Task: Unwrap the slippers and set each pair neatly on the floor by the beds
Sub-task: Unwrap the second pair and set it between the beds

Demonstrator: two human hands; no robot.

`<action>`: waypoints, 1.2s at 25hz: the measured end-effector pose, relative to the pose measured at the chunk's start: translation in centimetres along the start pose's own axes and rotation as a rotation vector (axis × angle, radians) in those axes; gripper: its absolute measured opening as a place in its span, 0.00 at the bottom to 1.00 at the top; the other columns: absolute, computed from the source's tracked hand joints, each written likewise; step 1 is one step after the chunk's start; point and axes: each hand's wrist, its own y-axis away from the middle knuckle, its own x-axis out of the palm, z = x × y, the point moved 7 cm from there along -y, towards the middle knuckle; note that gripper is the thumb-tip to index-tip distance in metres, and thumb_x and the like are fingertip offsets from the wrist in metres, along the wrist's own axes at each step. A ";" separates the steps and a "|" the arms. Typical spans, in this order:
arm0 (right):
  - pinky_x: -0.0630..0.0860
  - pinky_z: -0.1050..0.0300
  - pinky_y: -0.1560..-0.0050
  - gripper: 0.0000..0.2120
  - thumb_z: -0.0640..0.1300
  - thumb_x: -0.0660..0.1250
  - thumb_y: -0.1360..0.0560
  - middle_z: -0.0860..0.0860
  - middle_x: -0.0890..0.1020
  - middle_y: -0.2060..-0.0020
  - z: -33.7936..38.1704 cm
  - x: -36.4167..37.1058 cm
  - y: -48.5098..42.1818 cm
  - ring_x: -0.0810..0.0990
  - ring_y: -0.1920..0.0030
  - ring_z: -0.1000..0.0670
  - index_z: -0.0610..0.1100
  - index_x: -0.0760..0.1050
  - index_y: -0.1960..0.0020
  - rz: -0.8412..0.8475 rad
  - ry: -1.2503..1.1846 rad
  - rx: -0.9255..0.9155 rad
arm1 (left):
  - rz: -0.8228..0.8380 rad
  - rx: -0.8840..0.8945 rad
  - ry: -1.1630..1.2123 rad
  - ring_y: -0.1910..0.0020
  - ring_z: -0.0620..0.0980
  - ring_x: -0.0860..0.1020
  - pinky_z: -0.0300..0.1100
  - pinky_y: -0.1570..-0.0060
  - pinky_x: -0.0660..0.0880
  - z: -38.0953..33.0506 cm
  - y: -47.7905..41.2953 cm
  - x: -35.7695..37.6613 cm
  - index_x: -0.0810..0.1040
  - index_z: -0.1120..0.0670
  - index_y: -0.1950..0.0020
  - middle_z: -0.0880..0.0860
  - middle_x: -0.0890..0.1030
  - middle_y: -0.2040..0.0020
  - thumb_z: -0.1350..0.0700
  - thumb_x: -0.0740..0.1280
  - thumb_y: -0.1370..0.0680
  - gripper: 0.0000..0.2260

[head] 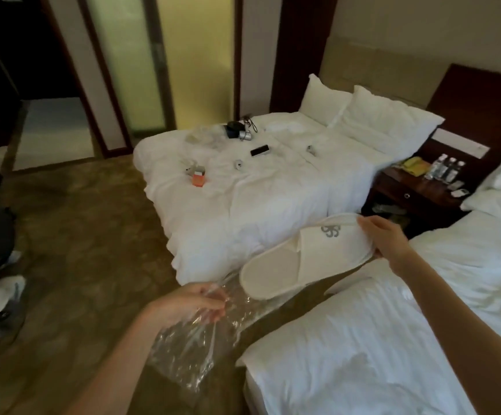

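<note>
Slippers out of the bag, not on the floor yet

The right hand (384,238) pinches the toe end of the white slippers (297,265), thumb on top and fingers curled under, holding them in the air over the gap between the far bed (273,202) and the near bed (363,354); can't tell if it's 1 or 2 stacked. The left hand (195,304) has its fingers loosely curled round the clear plastic wrapper (189,351), which hangs low over the floor (78,220). Risk imo: it's an edge-only grip, so a slipper could slide out and land crooked, and a dropped wrapper is easy to slip on. The only marking is a grey knot-style logo (330,230), no readable letters; the orange box (198,178) on the far bed is too blurry.
</note>
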 end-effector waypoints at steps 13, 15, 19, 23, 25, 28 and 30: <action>0.68 0.63 0.76 0.10 0.54 0.67 0.23 0.49 0.71 0.64 -9.9 -8.1 -22.1 0.69 0.67 0.51 0.49 0.74 0.58 -0.718 -0.453 0.453 | -0.103 -0.022 0.072 0.70 0.49 0.82 0.43 0.65 0.81 -16.6 -37.4 -19.6 0.81 0.55 0.46 0.53 0.84 0.67 0.50 0.70 0.25 0.11; 0.70 0.59 0.72 0.08 0.53 0.66 0.22 0.50 0.73 0.62 -10.2 -6.0 -25.3 0.70 0.64 0.51 0.49 0.75 0.51 -0.715 -0.510 0.496 | -0.107 -0.029 0.088 0.69 0.50 0.83 0.43 0.66 0.80 -19.7 -42.3 -20.6 0.81 0.54 0.48 0.53 0.84 0.66 0.51 0.71 0.26 0.10; 0.68 0.55 0.68 0.09 0.53 0.66 0.22 0.49 0.72 0.61 -11.7 -7.3 -28.7 0.70 0.63 0.50 0.47 0.74 0.49 -0.815 -0.570 0.563 | -0.040 -0.050 0.163 0.63 0.53 0.85 0.44 0.63 0.80 -25.9 -53.0 -18.6 0.81 0.55 0.50 0.56 0.85 0.60 0.54 0.69 0.23 0.06; 0.70 0.55 0.68 0.10 0.51 0.65 0.21 0.47 0.73 0.59 -14.5 -12.6 -26.9 0.71 0.62 0.49 0.45 0.72 0.46 -1.086 -0.639 0.655 | 0.134 -0.056 0.121 0.53 0.57 0.83 0.49 0.51 0.78 -32.0 -64.8 -11.5 0.80 0.58 0.49 0.59 0.85 0.53 0.58 0.67 0.22 0.05; 0.73 0.58 0.73 0.11 0.51 0.65 0.21 0.46 0.73 0.58 -15.3 -14.8 -24.8 0.71 0.63 0.49 0.45 0.72 0.45 -1.238 -0.667 0.688 | 0.259 -0.040 0.052 0.53 0.57 0.83 0.49 0.50 0.76 -35.5 -69.6 -6.3 0.80 0.59 0.48 0.58 0.86 0.54 0.60 0.68 0.23 0.05; 0.69 0.67 0.83 0.10 0.50 0.66 0.21 0.46 0.72 0.62 -16.2 -17.0 -20.4 0.70 0.66 0.48 0.43 0.73 0.47 -1.415 -0.686 0.791 | 0.418 -0.007 -0.075 0.55 0.53 0.81 0.45 0.54 0.75 -39.8 -73.9 3.3 0.79 0.58 0.47 0.57 0.86 0.54 0.62 0.68 0.23 0.06; 0.66 0.66 0.85 0.10 0.50 0.66 0.21 0.45 0.71 0.64 -17.1 -17.8 -18.0 0.68 0.68 0.48 0.44 0.74 0.52 -1.522 -0.730 0.818 | 0.540 -0.025 -0.154 0.55 0.52 0.81 0.44 0.55 0.75 -41.3 -75.8 10.5 0.79 0.57 0.47 0.55 0.86 0.54 0.61 0.68 0.23 0.05</action>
